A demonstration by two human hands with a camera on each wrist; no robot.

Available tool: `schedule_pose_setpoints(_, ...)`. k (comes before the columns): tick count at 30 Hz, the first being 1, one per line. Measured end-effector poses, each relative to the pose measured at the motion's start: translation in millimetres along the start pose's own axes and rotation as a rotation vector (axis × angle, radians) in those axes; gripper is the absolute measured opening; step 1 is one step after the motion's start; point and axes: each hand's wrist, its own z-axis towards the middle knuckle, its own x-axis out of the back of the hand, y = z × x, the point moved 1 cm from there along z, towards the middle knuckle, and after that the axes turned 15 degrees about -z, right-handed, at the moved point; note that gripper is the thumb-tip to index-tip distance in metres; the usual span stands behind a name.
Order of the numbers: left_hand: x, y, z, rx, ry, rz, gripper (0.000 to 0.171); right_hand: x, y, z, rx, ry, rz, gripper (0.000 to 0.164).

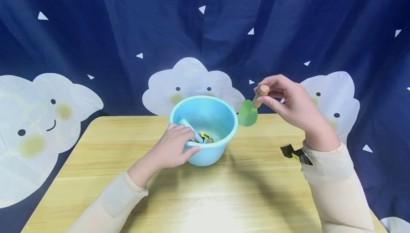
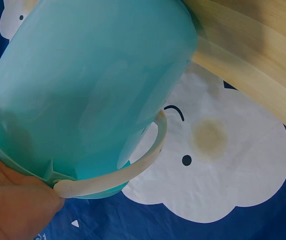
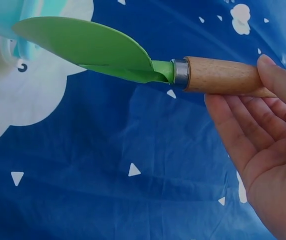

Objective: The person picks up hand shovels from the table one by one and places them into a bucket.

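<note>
A light blue bucket [image 1: 208, 154] stands on the wooden table, and my left hand [image 1: 173, 145] grips its near left rim. In the left wrist view the bucket's pale carrying handle [image 2: 118, 176] hangs along its outside. To the right of the bucket, my right hand [image 1: 293, 103] pinches the wooden handle of a small green garden trowel [image 1: 248, 113] between thumb and fingers, above the table. The right wrist view shows its green blade [image 3: 88, 47] pointing toward the bucket. Inside the bucket lie a light blue stick-like piece [image 1: 191, 130] and small yellow, dark and brown items [image 1: 205, 136], partly hidden.
The wooden table [image 1: 105, 154] spreads beneath the bucket. A dark blue curtain [image 1: 224, 30] with white clouds and triangles hangs behind it. A black-and-yellow device [image 1: 294, 154] sits at my right wrist, by the sleeve cuff.
</note>
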Motion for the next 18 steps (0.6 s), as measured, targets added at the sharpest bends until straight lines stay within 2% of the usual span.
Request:
schedule_pose_setpoints(9, 2.3, 0.5, 1.0, 0.002, -0.002, -0.007, 0.027, 10.2, -4.7, 5.2, 0.033, 0.038, -0.014, 0.039)
schedule_pose_setpoints(18, 1.2, 0.3, -0.1, 0.001, -0.001, -0.010, 0.028, 8.8, -12.2, 10.1, 0.036, 0.064, -0.029, 0.038)
